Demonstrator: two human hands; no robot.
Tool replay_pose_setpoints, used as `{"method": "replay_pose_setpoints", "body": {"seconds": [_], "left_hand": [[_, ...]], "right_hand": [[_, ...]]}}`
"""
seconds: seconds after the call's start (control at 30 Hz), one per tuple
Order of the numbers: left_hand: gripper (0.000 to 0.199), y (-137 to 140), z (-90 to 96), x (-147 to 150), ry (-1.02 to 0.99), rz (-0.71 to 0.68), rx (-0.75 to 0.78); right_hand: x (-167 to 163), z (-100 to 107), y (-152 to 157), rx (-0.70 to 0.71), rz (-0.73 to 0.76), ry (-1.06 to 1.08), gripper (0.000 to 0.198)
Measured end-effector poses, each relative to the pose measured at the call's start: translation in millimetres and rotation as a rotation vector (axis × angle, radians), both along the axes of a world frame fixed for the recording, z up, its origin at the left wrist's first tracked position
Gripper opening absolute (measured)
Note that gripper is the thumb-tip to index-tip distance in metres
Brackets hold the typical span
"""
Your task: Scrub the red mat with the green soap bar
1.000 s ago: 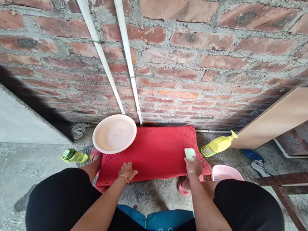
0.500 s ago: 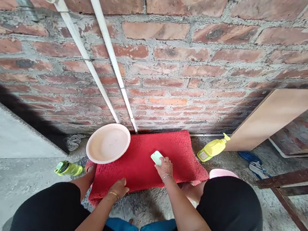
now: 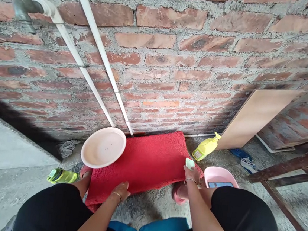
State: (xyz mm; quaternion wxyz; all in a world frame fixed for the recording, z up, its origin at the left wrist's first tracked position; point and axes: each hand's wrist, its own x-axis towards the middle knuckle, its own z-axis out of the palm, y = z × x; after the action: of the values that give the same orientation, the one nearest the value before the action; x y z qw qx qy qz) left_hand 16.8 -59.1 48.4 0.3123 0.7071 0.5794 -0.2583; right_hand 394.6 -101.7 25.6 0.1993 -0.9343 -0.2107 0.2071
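A red, thick-piled mat [image 3: 148,160] lies on the ground between my feet, against the wall side. My left hand [image 3: 121,191] is closed at the mat's front edge, its thumb on top and its fingers mostly hidden below. Over the mat's right end, my right hand [image 3: 191,173] grips a pale mint-green block [image 3: 190,163] with rounded corners, which looks like a scrubbing brush; its underside is hidden. A pale pink basin [image 3: 103,147] sits on the mat's left corner. Beyond the right end stands a yellow pump bottle [image 3: 206,147].
To the right is a pink tub [image 3: 218,173] with a flat bluish item [image 3: 220,184] in it. A green bottle [image 3: 62,176] lies at the left. White pipes [image 3: 104,59] run down the brick wall [image 3: 160,62]. A board [image 3: 257,115] leans right, near a wooden frame [image 3: 285,165].
My right hand has carried the mint-green block from the mat's middle to its right end. My left hand stays at the front edge. The view has turned slightly right, showing more of the tub.
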Motion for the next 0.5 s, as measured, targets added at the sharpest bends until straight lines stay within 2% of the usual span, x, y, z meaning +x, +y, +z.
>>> {"method": "replay_pose_setpoints", "body": {"seconds": [0.07, 0.2, 0.33, 0.4, 0.5], "left_hand": [[0.029, 2, 1.7, 4, -0.004, -0.020, 0.009], [0.030, 0, 10.5, 15, -0.032, -0.053, 0.036], [0.031, -12, 22.7, 25, -0.035, -0.099, 0.054], [0.033, -19, 29.7, 29, -0.044, -0.135, 0.050], [0.035, -26, 40.8, 34, -0.059, -0.190, 0.036]], "right_hand": [[-4, -1, -3, 0.007, 0.023, -0.007, 0.053], [-42, -2, 2, 0.107, 0.250, 0.026, 0.053], [-65, 2, 4, 0.029, 0.481, 0.050, 0.070], [-58, 3, -1, -0.017, 0.445, 0.024, 0.073], [-31, 6, -16, 0.015, 0.304, -0.007, 0.067]]}}
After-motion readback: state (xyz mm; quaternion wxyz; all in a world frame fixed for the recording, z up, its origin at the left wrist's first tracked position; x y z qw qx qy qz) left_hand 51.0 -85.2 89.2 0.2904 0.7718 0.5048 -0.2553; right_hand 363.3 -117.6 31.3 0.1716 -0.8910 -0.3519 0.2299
